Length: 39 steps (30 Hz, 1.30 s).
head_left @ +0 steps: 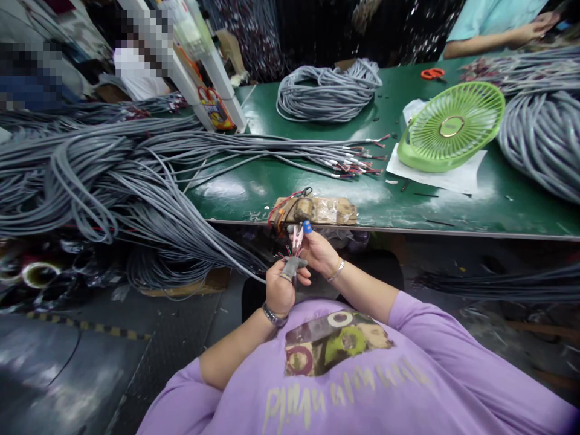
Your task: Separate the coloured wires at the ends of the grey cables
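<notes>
My left hand [278, 289] is closed around the end of a grey cable [190, 232], with thin coloured wires [286, 252] sticking up out of its stripped end. My right hand [318, 251] is closed on small pink snips [297, 235], held just above those wires; a blue cap covers one fingertip. Both hands hover below the near edge of the green table [389, 202], above my lap in a purple shirt. A worn wooden block [324, 210] with red and black wires on it lies on the table edge right above my hands.
A big heap of grey cables [95, 169] fills the left. Cables with stripped ends [357, 162] lie across the table. A cable coil [328, 90], a green fan [451, 124], orange scissors [432, 74] and more coils [544, 133] sit farther back. Another person's arm [489, 39] rests at the far right.
</notes>
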Motion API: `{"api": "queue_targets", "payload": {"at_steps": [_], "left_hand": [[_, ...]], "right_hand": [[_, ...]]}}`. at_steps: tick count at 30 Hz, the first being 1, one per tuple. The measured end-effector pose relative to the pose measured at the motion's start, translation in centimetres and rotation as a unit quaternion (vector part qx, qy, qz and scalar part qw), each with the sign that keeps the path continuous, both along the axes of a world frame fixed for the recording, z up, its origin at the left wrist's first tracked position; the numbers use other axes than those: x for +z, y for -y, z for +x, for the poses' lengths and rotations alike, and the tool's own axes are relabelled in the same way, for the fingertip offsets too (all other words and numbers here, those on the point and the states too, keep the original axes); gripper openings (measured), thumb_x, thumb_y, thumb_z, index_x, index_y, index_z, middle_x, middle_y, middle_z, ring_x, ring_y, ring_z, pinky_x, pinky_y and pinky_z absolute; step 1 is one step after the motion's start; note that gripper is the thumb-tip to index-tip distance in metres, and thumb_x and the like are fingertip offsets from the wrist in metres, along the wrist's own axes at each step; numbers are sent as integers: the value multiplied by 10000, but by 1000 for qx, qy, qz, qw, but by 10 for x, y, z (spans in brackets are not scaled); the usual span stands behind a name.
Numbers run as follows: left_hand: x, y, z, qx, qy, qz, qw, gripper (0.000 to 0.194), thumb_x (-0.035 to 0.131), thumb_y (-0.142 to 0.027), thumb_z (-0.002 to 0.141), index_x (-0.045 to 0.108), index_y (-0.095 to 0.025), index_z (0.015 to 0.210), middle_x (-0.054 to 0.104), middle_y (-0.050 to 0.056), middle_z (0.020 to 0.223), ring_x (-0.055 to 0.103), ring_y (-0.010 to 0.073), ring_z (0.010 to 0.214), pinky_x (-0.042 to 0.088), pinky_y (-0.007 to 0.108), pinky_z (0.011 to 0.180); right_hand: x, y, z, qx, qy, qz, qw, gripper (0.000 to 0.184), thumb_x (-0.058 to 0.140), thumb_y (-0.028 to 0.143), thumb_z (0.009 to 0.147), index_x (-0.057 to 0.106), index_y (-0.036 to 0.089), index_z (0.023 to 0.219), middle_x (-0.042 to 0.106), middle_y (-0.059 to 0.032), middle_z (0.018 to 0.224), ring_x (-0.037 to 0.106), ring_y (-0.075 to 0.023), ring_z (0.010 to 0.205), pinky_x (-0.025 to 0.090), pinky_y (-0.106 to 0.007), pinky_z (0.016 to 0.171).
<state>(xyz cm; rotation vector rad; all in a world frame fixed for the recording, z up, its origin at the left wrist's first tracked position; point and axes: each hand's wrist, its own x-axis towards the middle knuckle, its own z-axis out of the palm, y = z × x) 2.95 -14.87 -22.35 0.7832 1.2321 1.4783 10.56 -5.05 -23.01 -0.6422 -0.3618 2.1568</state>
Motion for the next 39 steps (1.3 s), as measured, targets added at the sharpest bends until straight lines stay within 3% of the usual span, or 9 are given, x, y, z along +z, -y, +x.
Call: {"api": "queue_targets", "payload": {"at_steps": [8,12,15,20,23,26,30,33,39], "left_hand": [[-10,7,-6,-4,-27,28,999,279,622,-405,829,662,-129,805,692,39,636,623,127,457,481,227,456],[-18,12,-13,-9,-75,41,996,270,611,-398,849,666,-137,806,700,38,658,642,143,488,507,249,481],[-20,13,-17,-20,-107,43,993,267,599,-393,859,671,-140,813,704,35,671,651,145,508,518,256,507],[-14,11,-17,-51,-156,20,986,298,579,-395,873,662,-136,752,710,47,668,658,143,532,517,247,539],[-8,9,-16,-88,-184,7,979,327,579,-413,869,663,-131,725,712,58,652,663,148,548,521,246,556],[-3,9,-17,-122,-198,-10,972,328,608,-437,839,668,-128,745,710,61,628,663,158,539,525,250,540],[-1,12,-20,-138,-226,-26,964,324,632,-440,813,674,-129,735,712,65,622,664,169,530,536,263,533],[1,12,-22,-140,-250,-19,958,337,599,-428,845,700,-126,737,727,82,664,682,176,585,545,270,589],[-6,10,-21,-105,-126,-37,986,371,558,-462,873,703,-122,836,743,92,726,694,194,621,549,305,633]], "right_hand": [[-11,5,7,52,-31,6,998,530,480,690,832,630,184,881,652,-16,765,542,-104,582,453,-216,519],[-18,4,24,139,-14,63,988,616,506,745,771,645,156,886,639,-40,772,559,-119,625,474,-237,561],[-19,9,38,195,27,142,970,604,670,698,667,652,126,861,615,-32,744,523,-104,609,460,-240,579],[-13,22,46,135,137,245,950,394,830,418,619,634,135,812,587,15,686,463,-73,575,346,-202,532],[-6,26,45,119,163,279,939,340,804,399,654,636,129,775,592,16,658,465,-75,565,342,-213,543],[2,24,46,145,167,300,928,314,786,385,674,646,121,770,620,2,670,504,-85,585,386,-230,585],[10,20,49,199,176,329,906,301,790,359,665,653,112,768,653,-20,716,565,-114,652,446,-259,656],[12,20,49,196,180,344,901,310,776,385,676,644,117,760,643,-16,698,557,-116,638,447,-257,629],[8,26,44,117,224,311,916,346,778,421,648,606,132,727,577,26,642,477,-80,567,383,-220,544]]}}
